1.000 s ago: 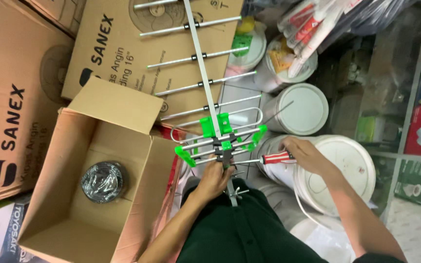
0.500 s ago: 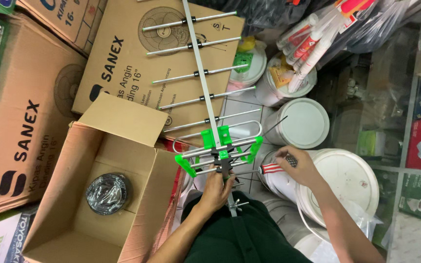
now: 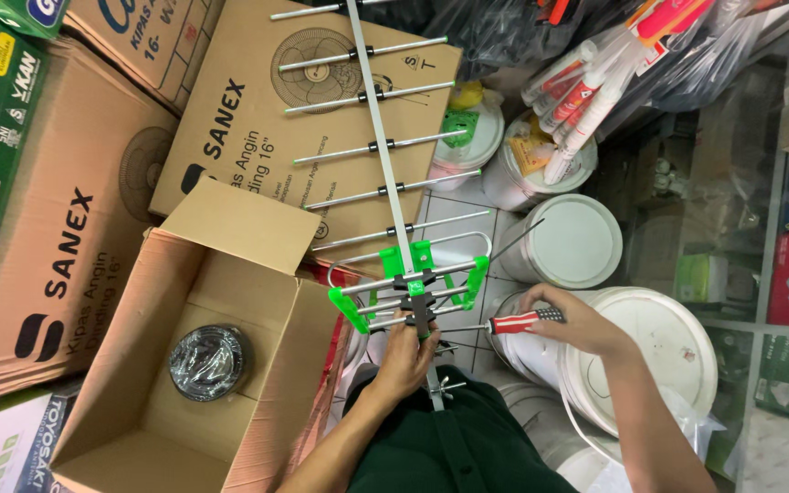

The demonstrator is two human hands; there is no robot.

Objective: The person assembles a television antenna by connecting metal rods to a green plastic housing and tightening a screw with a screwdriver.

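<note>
Since a second ago the right hand (image 3: 577, 321) has drawn back a little from the antenna (image 3: 408, 274), and the red-handled screwdriver (image 3: 509, 322) now lies level with its tip at the black centre block; the left hand (image 3: 408, 351) has stayed at the boom just below that block; the antenna stands nearly upright over the person's lap, its silver rods fanned out across the big cardboard cartons (image 3: 303, 119) behind, its green plastic brackets just above the left hand; the left grip is closed round the boom, the right grip closed round the screwdriver's handle; an open cardboard box (image 3: 230, 301) sits beside the left forearm with a coil of black cable (image 3: 209, 362) on its floor; white lidded buckets (image 3: 577, 242) crowd the floor near the right arm, and a bundle of sealant tubes (image 3: 586, 87) in clear plastic leans above them.
</note>
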